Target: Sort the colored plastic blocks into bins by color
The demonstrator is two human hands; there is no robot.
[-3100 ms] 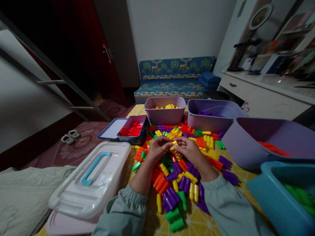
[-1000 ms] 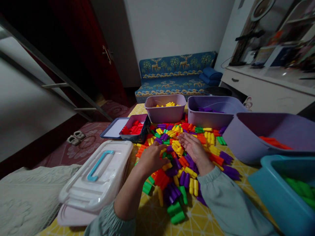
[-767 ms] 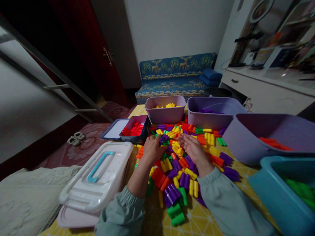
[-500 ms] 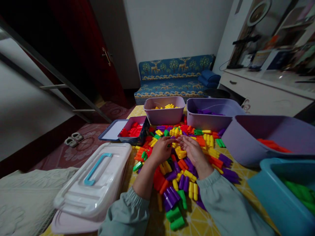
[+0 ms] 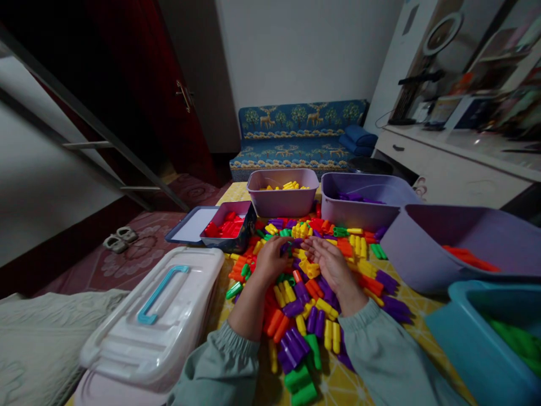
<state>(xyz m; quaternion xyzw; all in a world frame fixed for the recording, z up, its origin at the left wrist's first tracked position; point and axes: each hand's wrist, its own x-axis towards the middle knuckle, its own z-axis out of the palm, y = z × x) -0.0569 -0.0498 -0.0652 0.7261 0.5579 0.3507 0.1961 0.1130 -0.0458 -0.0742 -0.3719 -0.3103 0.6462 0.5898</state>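
Near side of the lilac bin [image 5: 282, 203]: the left hand [image 5: 270, 261] curls inward, its fingertips too hidden to tell any pinch; yellow plastic tube blocks [image 5: 311, 270], probably light, stiff and slick, best pinched across their sides; the right hand [image 5: 332, 263], loosely opened.

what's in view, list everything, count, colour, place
tablecloth: one, yellow, centre
large bins: three, purple, behind and right
blue bin: one, blue, near right
small box: one, dark, left
pieces: many, mixed, on tablecloth, in bins
handled lid: one, whitish, near left
quilted fabric: one, cream, lower left
sofa: one, blue, background
door: one, red, upper left
ladder: one, grey, left
shoes: two, pale, far left
desk: one, white, right
desk items: many, mixed, on desk
sleeves: two, pale green, foreground
left hand, right hand: two, bare, over pieces
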